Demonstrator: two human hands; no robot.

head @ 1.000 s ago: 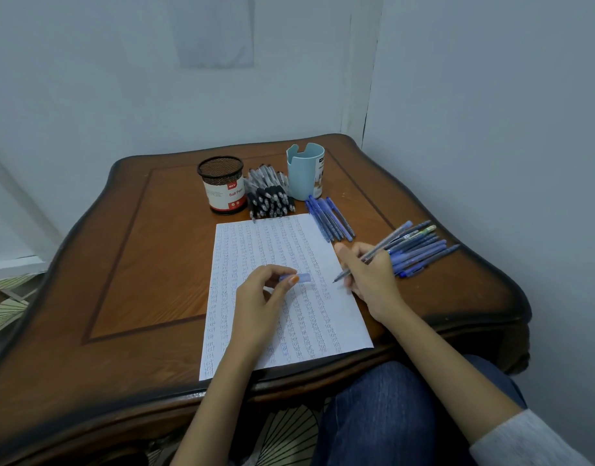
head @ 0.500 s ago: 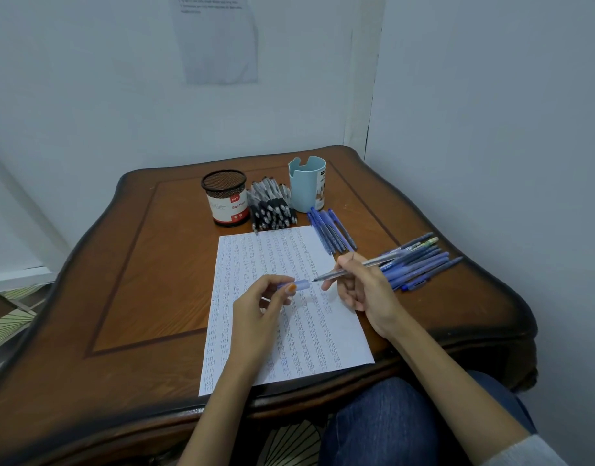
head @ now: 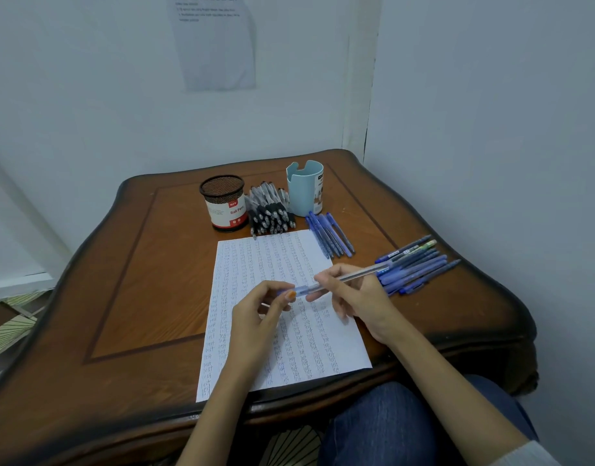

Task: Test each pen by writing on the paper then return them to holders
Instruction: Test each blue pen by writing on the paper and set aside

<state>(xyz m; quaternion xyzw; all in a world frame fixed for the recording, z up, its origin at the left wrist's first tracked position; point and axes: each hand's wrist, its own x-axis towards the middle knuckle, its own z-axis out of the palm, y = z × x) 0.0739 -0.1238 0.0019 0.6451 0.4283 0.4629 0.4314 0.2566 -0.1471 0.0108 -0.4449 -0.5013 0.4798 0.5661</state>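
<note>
A sheet of paper (head: 255,264) covered with rows of small writing lies on the wooden table (head: 138,280). Above it my right hand (head: 360,297) grips a clear-barrelled pen (head: 353,275) that lies almost level. My left hand (head: 259,314) pinches the pen's blue cap (head: 301,291) at the pen's tip end. A black mesh holder (head: 223,203) and a light blue holder (head: 304,188) stand at the back. Black pens (head: 270,211) lie in a pile between them.
Several blue pens (head: 329,233) lie in front of the blue holder, and another bunch of blue pens (head: 413,264) lies at the right by the wall. A printed sheet (head: 215,42) hangs on the back wall. My knee in jeans (head: 390,422) is below the table's near edge.
My right hand has swung the pen from pointing down at the paper to nearly level, bringing its tip to the cap in my left hand. The camera has tilted upward.
</note>
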